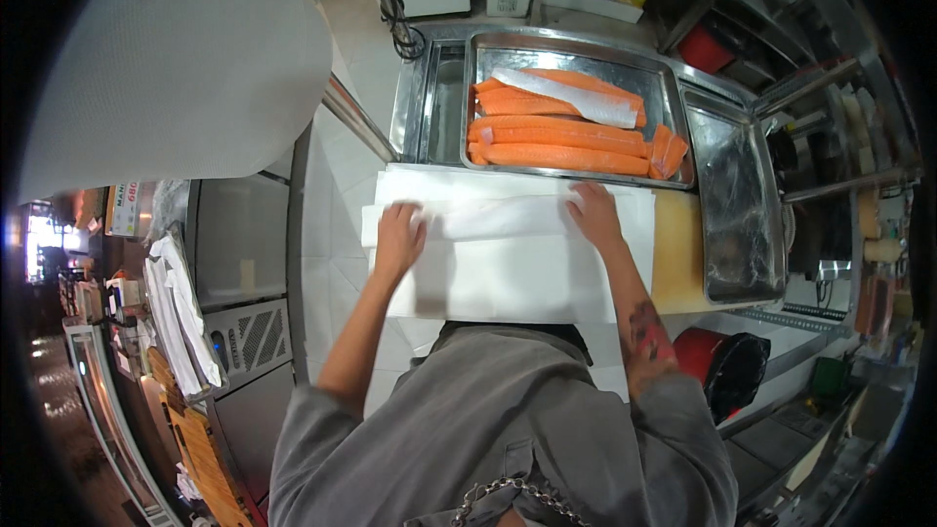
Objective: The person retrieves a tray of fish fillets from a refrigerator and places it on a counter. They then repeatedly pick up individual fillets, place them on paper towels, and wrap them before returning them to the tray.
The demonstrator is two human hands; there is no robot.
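Observation:
White absorbent paper sheets (505,278) lie in layers before me on a yellowish cutting board (675,256). Across their far part runs a raised, folded band of paper (498,218); whatever it may cover is hidden. My left hand (400,238) is on the left end of this band, its fingertips blurred. At the right end, my right hand (596,214) rests palm down with thumb and fingers apart. Just beyond the paper, a steel tray (578,51) holds several orange salmon fillets (564,135), one of them showing a strip of silvery skin.
A second steel tray (739,234), wet inside, stands on the board's right. A large white roll (176,58) looms close at upper left. Left of the aisle is a steel refrigerated counter (241,249) with a bagged white bundle (179,315). A red bin (706,366) sits low right.

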